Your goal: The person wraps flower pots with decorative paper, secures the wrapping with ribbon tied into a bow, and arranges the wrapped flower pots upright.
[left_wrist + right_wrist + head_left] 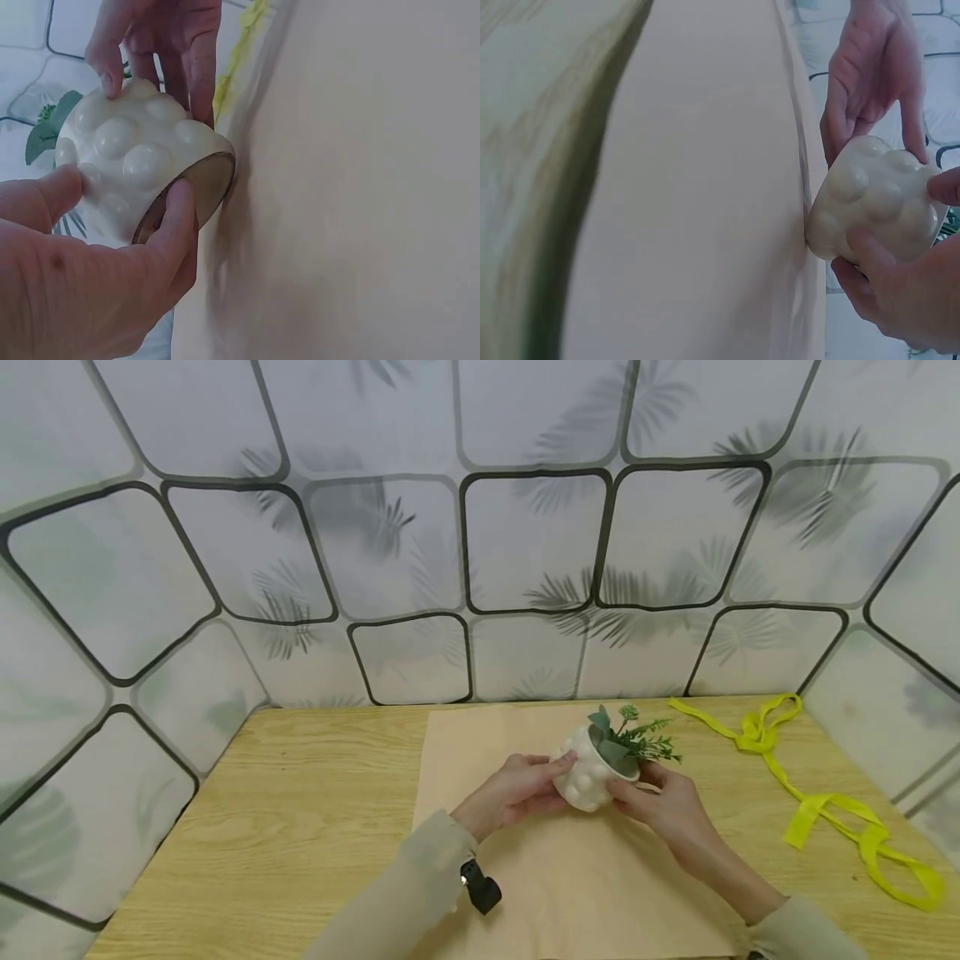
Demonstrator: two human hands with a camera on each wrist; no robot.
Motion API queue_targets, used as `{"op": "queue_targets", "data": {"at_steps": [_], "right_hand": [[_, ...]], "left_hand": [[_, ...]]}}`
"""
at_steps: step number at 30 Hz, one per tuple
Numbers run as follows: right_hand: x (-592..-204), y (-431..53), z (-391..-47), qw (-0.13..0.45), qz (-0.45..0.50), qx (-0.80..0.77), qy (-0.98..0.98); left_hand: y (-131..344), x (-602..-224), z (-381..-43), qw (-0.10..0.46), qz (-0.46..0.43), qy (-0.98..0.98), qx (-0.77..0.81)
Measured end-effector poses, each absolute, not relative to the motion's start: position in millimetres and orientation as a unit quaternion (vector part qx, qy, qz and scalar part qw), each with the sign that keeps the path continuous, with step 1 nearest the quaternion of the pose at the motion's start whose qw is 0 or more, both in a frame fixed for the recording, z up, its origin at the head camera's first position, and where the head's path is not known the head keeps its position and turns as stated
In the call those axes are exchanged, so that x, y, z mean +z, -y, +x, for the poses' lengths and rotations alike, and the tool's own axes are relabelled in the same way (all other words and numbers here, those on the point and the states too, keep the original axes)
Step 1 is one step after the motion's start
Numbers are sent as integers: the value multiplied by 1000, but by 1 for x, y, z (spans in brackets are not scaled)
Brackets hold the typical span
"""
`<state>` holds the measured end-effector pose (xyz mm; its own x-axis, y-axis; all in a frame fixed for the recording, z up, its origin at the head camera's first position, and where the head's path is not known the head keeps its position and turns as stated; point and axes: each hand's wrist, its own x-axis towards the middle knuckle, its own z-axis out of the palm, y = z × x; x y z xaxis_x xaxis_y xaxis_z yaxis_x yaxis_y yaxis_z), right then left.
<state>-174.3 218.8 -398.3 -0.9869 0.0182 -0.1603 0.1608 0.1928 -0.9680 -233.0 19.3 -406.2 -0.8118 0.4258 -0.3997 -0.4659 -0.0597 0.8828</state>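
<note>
A white, bumpy flowerpot (583, 770) with green sprigs (633, 739) in it is tilted to the right above a sheet of brown paper (592, 877). My left hand (517, 789) grips its left side, thumb on the bumps and fingers under the base, as the left wrist view shows. On the other side my right hand (667, 802) holds the pot near its rim, thumb in front and fingers behind. In the left wrist view the pot's flat brownish bottom (202, 184) faces the paper side.
The paper lies on a wooden table (300, 793). A yellow ribbon (813, 802) with a bow trails along the table's right side. A patterned curtain (536, 543) surrounds the back and sides. A black strap (480, 887) circles the left wrist.
</note>
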Motion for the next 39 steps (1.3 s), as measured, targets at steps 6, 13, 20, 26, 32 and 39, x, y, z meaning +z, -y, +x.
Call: {"op": "queue_targets", "data": {"at_steps": [6,13,20,26,32,39], "right_hand": [[-395,-219,-176,63,51,-684,-725],[-392,-215,-176,73,33,-739,-669],[-396,-212,-180,78,50,-740,-666],[-396,-208,-182,79,78,-737,-666],[-395,-208,-186,94,103,-753,-643],[-403,-212,-193,110,133,-739,-652]], "left_hand": [[-21,-402,-233,282,-22,-611,739],[-23,-398,-234,248,-27,-625,740],[-23,-394,-231,229,-18,-637,736],[-26,-392,-227,195,-12,-651,734],[-28,-392,-226,155,4,-690,707],[-30,-394,-226,115,17,-737,666]]}}
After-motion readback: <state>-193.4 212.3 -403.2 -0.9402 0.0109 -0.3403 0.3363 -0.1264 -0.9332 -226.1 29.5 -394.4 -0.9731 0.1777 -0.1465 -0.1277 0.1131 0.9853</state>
